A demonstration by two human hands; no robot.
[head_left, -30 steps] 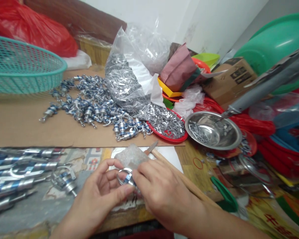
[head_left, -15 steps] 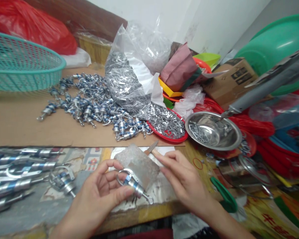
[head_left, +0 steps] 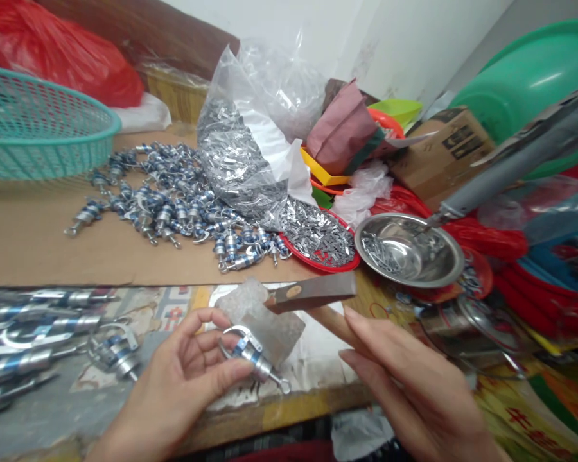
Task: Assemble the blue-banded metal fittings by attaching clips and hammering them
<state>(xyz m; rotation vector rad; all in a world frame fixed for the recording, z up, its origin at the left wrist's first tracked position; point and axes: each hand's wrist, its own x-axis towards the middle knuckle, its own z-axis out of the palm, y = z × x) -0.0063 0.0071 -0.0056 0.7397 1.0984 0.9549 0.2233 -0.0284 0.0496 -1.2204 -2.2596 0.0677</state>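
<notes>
Between the thumb and fingers of my left hand [head_left: 192, 372] is a small silver and blue metal fitting [head_left: 253, 356] with a curved lever and a ring at its end. It is held over the near edge of a flat metal plate [head_left: 274, 327] on the worktable. My right hand [head_left: 404, 366] grips the wooden handle of a hammer [head_left: 313, 292], whose dark head is raised above the plate, to the right of the fitting. Left of my left hand lie several similar fittings [head_left: 118, 353], some in a row.
On cardboard [head_left: 29, 244] behind lies a heap of fittings [head_left: 173, 199]. Farther right are a plastic bag of small metal pieces [head_left: 236, 147], a red dish of flat pieces [head_left: 318, 237] and a steel bowl [head_left: 409, 250]. A teal basket [head_left: 48, 128] stands at the left.
My right hand has lifted the hammer off the plate area and moved right and nearer, its head now broadside. My left hand still holds the fitting, in nearly the same place.
</notes>
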